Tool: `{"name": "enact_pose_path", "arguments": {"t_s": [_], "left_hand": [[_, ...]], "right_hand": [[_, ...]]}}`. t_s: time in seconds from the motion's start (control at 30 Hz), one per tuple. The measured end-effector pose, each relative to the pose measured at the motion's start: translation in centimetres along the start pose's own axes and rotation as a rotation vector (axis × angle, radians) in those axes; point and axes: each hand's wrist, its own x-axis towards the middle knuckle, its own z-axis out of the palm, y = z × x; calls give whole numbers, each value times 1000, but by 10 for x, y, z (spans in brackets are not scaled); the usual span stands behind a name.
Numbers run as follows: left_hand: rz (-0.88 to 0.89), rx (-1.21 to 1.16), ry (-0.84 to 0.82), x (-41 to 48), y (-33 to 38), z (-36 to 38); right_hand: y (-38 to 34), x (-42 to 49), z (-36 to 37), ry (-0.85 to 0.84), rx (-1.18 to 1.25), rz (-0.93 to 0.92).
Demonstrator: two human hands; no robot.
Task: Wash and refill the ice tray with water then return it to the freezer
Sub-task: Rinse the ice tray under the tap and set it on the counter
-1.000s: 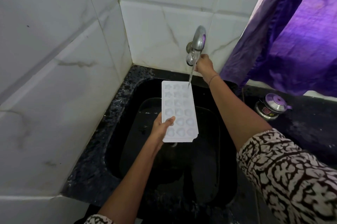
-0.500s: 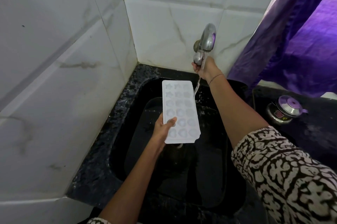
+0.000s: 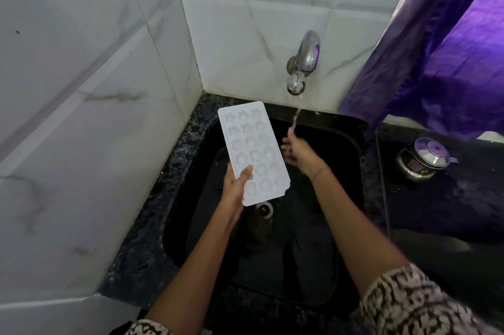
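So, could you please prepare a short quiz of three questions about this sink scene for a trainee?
1. True or false: the water stream from the tap falls into the ice tray.
2. Which hand holds the ice tray? A) left hand B) right hand C) both hands
3. Fill the gap: the small metal pot stands on the counter to the ___ of the sink.
Key: 1. False: it falls on the right hand, beside the tray. 2. A. 3. right.
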Motion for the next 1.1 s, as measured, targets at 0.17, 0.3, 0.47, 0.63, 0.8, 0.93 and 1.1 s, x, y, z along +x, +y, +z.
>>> {"name": "enact_pose_path", "arguments": {"t_s": [0.17, 0.3, 0.47, 0.63, 0.8, 0.93, 1.1], "left_hand": [[20, -18, 35, 0, -3, 7], [27, -64, 7, -9, -7, 15], [-13, 25, 20, -6, -5, 18], [-73, 334, 163, 2, -1, -6], [22, 458, 275, 15, 4, -20], [110, 532, 281, 24, 19, -15], [186, 605, 200, 33, 27, -18]], "right_hand": [[49, -46, 0, -203, -20, 45], [54, -55, -7, -182, -67, -61], [54, -57, -14, -175, -73, -77], [49, -54, -42, -83, -206, -239], [46, -51, -62, 2, -610, -343], [54, -53, -60, 5, -770, -401], [60, -58, -61, 54, -806, -501]]}}
